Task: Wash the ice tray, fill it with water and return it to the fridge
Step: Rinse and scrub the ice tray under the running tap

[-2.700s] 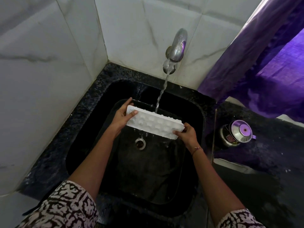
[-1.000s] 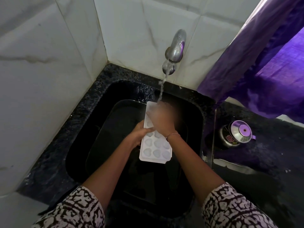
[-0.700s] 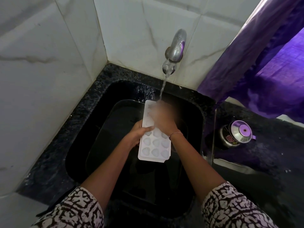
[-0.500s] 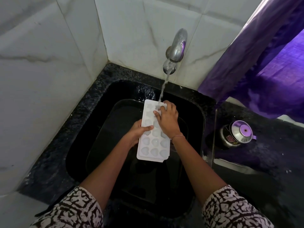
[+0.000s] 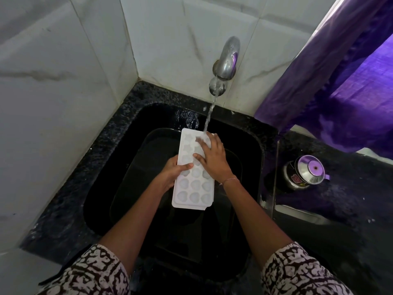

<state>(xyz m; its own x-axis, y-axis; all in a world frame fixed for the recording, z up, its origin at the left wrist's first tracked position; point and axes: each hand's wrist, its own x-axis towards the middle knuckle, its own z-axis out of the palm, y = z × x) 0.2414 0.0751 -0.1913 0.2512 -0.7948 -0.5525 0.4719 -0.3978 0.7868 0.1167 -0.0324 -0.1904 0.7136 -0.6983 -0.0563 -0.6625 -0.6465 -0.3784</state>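
A white ice tray (image 5: pixel 192 191) with heart-shaped cells is held lengthwise over the black sink (image 5: pixel 253 150), cells facing up. My left hand (image 5: pixel 173 172) grips its left edge, thumb on top. My right hand (image 5: pixel 212 155) lies flat on the tray's far half, fingers spread over the cells. Water streams from the steel tap (image 5: pixel 225 62) onto the tray's far end beside my right fingers.
White marble tiles rise to the left and behind the sink. On the dark counter to the right stands a steel lidded pot (image 5: pixel 305 172). A purple curtain (image 5: pixel 340 77) hangs at the upper right.
The tray was turned from crosswise with its underside up to lengthwise with its cells up. My right hand left the tray's end and now rubs over the far cells.
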